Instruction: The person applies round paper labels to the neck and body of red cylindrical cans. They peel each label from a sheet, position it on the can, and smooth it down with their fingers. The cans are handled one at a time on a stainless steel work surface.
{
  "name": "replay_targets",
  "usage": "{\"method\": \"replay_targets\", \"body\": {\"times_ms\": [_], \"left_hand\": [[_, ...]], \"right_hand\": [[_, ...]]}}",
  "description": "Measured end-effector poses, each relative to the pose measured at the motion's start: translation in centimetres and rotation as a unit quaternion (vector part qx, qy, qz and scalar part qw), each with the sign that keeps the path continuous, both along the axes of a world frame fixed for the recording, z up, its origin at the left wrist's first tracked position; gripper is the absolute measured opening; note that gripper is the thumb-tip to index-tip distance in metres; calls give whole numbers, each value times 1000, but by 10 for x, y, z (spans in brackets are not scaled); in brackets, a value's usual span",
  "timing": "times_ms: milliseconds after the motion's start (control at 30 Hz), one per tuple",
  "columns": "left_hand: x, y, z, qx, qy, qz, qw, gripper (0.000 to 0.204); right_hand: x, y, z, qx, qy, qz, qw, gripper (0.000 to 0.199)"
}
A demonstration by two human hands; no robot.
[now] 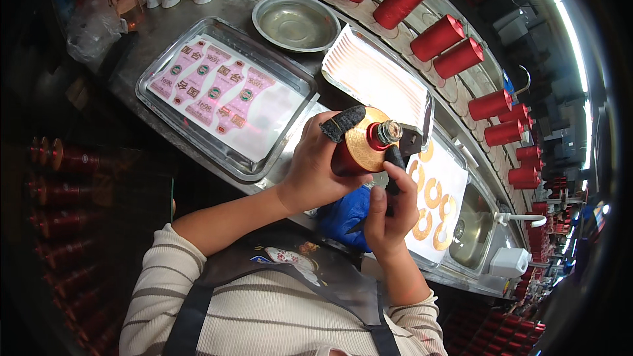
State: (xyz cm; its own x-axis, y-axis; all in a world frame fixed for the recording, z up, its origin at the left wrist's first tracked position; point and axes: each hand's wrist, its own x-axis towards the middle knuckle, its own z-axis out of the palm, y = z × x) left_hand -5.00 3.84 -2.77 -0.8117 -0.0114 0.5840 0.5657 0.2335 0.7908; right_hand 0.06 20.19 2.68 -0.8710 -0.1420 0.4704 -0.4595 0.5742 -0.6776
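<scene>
a: what do the hands hold?
b: the left hand (315,170) is closed round a glossy red bottle (356,151) with a gold shoulder and metal cap, a dark cot on one finger. the right hand (389,207) grips a black tool (394,168) at the bottle's right.
a: around them?
b: a steel tray (198,128) of pink labels far left, a blue cloth (343,214) just beneath.

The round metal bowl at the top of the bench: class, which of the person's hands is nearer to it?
Left. The left hand, gripping the red bottle, sits just below the metal bowl; the right hand is lower and further right.
</scene>
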Motion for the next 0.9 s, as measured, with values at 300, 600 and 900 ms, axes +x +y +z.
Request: {"method": "replay_targets", "body": {"times_ms": [300,600,900], "left_hand": [[0,-13,10,-24,-58,-41,997,104],[-3,-17,8,29,-109,-109,988,107],[-1,-17,4,2,-15,-67,998,97]], "right_hand": [[-74,23,32,-135,-208,147,958,19],[-128,15,59,26,-204,288,935,26],[-36,23,23,7,-33,98,995,32]]}}
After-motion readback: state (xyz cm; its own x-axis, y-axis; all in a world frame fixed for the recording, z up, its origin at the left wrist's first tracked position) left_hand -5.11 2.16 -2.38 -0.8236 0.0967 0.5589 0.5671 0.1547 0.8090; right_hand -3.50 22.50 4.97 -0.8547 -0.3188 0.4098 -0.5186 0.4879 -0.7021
